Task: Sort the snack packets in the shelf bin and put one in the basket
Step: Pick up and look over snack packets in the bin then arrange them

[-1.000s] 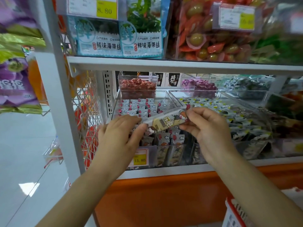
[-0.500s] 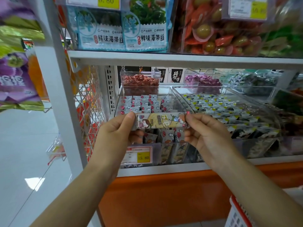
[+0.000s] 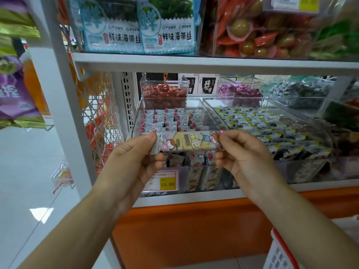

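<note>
A long snack packet (image 3: 187,141) with cartoon figures and a yellow middle is held level in front of the clear shelf bin (image 3: 206,105). My left hand (image 3: 134,162) pinches its left end and my right hand (image 3: 244,156) pinches its right end. Behind and below the packet, the bin holds several rows of the same grey and red packets (image 3: 165,121). A white basket with a red rim (image 3: 281,251) shows at the bottom right corner, below the shelf.
A second clear bin of grey and yellow packets (image 3: 272,129) stands to the right. Small tubs of red (image 3: 164,92) and purple sweets (image 3: 239,92) sit behind. A yellow price tag (image 3: 165,183) hangs on the bin front. The upper shelf (image 3: 194,62) overhangs. White floor lies left.
The packet has turned from tilted to level, its printed face now toward me, and both hands have risen slightly with it. The view has tipped down, showing more of the basket.
</note>
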A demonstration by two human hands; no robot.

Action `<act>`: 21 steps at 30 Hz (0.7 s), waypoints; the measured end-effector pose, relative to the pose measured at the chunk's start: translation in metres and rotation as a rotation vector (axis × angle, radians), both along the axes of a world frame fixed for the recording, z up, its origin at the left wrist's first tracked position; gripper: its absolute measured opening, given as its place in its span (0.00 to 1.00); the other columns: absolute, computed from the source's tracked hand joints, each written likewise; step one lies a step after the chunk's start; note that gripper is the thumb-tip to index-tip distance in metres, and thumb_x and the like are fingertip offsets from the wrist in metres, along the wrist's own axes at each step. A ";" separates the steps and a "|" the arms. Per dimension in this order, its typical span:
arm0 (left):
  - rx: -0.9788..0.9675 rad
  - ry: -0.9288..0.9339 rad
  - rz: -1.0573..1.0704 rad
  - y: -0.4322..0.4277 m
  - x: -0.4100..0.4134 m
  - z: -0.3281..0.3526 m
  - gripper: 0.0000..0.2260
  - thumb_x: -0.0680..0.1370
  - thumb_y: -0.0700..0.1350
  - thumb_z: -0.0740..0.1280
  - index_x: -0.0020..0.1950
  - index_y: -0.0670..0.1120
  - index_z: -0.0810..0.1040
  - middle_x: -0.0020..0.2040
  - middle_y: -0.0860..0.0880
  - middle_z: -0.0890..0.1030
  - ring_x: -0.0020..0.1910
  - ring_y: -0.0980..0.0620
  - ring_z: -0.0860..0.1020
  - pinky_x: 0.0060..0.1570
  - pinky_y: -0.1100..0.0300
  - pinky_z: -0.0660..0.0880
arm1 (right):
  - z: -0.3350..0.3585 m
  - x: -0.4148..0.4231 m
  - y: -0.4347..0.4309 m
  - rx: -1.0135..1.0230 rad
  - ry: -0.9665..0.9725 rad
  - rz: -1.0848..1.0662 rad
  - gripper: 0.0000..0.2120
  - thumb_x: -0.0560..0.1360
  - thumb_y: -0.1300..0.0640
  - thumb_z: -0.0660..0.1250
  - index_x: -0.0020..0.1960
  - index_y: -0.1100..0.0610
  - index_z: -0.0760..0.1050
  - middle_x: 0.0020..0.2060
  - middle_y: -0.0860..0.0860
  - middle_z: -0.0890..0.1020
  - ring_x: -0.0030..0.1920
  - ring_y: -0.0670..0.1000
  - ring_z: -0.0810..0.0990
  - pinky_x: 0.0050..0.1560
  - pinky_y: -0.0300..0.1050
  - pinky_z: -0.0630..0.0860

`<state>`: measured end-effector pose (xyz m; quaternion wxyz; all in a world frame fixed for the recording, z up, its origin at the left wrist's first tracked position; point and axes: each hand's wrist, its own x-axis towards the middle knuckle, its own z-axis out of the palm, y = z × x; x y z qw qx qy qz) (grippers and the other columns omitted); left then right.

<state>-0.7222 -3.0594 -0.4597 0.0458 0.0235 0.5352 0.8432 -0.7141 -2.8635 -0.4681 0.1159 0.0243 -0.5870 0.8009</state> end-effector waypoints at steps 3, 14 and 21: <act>-0.023 0.034 -0.037 -0.001 0.000 0.000 0.10 0.77 0.43 0.63 0.43 0.44 0.84 0.41 0.43 0.82 0.33 0.53 0.80 0.31 0.65 0.77 | -0.002 0.002 0.000 0.137 0.077 -0.061 0.09 0.77 0.65 0.63 0.48 0.55 0.80 0.37 0.51 0.82 0.33 0.49 0.82 0.33 0.39 0.78; -0.399 0.265 -0.042 -0.001 0.004 0.001 0.13 0.76 0.38 0.63 0.58 0.50 0.77 0.49 0.52 0.84 0.46 0.55 0.83 0.46 0.68 0.78 | -0.005 -0.001 -0.005 0.307 0.107 -0.059 0.11 0.76 0.64 0.64 0.53 0.49 0.77 0.52 0.48 0.79 0.44 0.45 0.83 0.43 0.42 0.81; -0.588 0.401 -0.014 -0.003 0.006 0.002 0.17 0.76 0.36 0.65 0.58 0.57 0.77 0.54 0.58 0.81 0.48 0.59 0.81 0.50 0.67 0.77 | -0.004 -0.003 -0.007 0.327 0.088 -0.093 0.05 0.73 0.61 0.69 0.44 0.52 0.82 0.44 0.51 0.84 0.46 0.49 0.84 0.46 0.47 0.82</act>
